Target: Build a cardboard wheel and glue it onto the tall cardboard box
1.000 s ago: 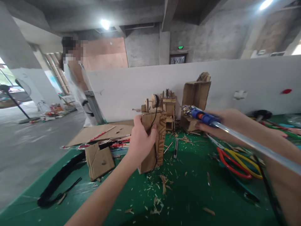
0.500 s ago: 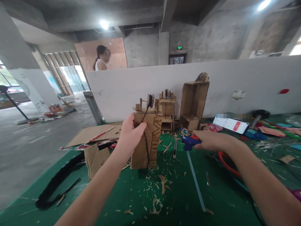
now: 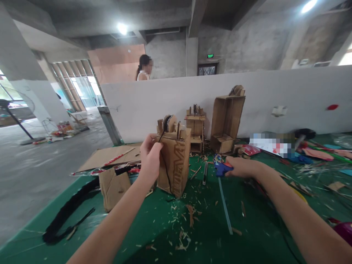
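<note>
A tall cardboard box point(image 3: 174, 165) with a cardboard wheel point(image 3: 171, 123) mounted on top stands on the green table, turned at an angle. From the wheel a black cord point(image 3: 166, 165) hangs down along the box's face. My left hand point(image 3: 150, 152) is closed at the box's upper left edge, pinching the cord there with the thumb; some fingers are hidden. Off to the right, my right hand point(image 3: 242, 167) grips a blue glue gun point(image 3: 222, 168). A long translucent glue stick point(image 3: 225, 207) sticks out of it toward me. The gun is apart from the box.
Behind stand a smaller cardboard model point(image 3: 194, 128) and a tall open cardboard box point(image 3: 227, 119). A utility knife point(image 3: 205, 173) lies between my hands among cardboard scraps. Black fuzzy material point(image 3: 66, 209) curves at left; craft supplies crowd the right. A white partition point(image 3: 165, 99) closes the back.
The box has turned, its lettered side now facing me more, and its wheel has swung round. My left hand shifted slightly left. The glue stick's near end moved away. The person behind moved right.
</note>
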Tool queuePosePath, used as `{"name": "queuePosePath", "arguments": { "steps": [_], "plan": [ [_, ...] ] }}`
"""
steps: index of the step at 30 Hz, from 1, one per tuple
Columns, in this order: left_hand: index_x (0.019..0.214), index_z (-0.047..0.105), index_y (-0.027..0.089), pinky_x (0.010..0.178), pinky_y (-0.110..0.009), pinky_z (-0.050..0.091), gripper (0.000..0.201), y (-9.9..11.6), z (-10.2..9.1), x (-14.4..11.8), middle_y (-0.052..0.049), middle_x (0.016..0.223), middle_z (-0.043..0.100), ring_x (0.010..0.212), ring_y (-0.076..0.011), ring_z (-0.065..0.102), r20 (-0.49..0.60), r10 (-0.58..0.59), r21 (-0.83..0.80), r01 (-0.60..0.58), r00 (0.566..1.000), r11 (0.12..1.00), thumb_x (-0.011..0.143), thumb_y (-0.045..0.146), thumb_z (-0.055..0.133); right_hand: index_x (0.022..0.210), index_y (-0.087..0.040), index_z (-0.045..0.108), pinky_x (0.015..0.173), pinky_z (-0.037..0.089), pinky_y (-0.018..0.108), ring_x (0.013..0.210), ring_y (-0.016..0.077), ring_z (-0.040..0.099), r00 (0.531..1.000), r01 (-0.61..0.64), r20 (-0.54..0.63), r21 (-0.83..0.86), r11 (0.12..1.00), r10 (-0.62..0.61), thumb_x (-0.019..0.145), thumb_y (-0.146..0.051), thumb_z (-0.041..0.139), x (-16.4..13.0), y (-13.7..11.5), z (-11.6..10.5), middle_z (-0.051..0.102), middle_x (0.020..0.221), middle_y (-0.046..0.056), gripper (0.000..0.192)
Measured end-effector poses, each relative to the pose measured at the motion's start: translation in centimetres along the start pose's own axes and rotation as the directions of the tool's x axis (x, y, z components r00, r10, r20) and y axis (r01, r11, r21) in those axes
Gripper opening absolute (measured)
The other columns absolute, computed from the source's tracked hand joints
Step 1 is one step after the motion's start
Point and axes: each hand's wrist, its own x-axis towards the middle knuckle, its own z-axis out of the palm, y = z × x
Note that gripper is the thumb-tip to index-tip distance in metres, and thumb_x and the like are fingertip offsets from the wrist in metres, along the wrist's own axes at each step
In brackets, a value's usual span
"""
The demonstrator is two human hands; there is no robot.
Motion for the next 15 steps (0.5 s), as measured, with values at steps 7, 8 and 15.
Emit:
{"name": "queuePosePath", "arguments": {
  "steps": [7, 8, 15],
  "plan": [
    [0.075, 0.056, 0.020, 0.064, -0.023, 0.038, 0.008, -1.2, -0.4, -0.3, 0.003, 0.069, 0.055, 0.066, -0.0134, 0.049, 0.052, 0.056, -0.067, -0.052, 0.997, 0.996, 0.073, 0.014, 0.050, 0.106, -0.015, 0.056, 0.086, 0.044, 0.035, 0.104, 0.0283, 0.060, 0.996, 0.004, 0.089, -0.034, 0.999, -0.001, 0.078, -0.036, 0.058, 1.0, -0.2, 1.7, 0.063, 0.113, 0.016, 0.035],
    [0.075, 0.055, 0.020, 0.065, -0.023, 0.038, 0.008, -1.3, -0.4, -0.2, 0.003, 0.069, 0.055, 0.066, -0.0136, 0.049, 0.064, 0.052, -0.058, -0.048, 0.997, 0.997, 0.074, 0.014, 0.051, 0.107, -0.014, 0.056, 0.086, 0.043, 0.035, 0.104, 0.0285, 0.060, 0.996, 0.001, 0.087, -0.034, 0.999, 0.002, 0.078, -0.035, 0.058, 1.1, -0.2, 1.8, 0.063, 0.114, 0.016, 0.035],
    [0.080, 0.059, 0.020, 0.071, -0.023, 0.040, 0.009, -1.5, -0.7, 0.4, 0.002, 0.075, 0.057, 0.075, -0.0153, 0.051, 0.049, -0.016, 0.079, 0.012, 0.999, 0.997, 0.077, 0.022, 0.051, 0.119, -0.018, 0.051, 0.085, 0.045, 0.036, 0.103, 0.0258, 0.059, 0.997, 0.036, -0.069, 0.037, 0.999, -0.033, 0.088, -0.049, 0.041, -3.3, -1.6, -5.0, 0.062, 0.118, 0.012, 0.045]
  ]
}}
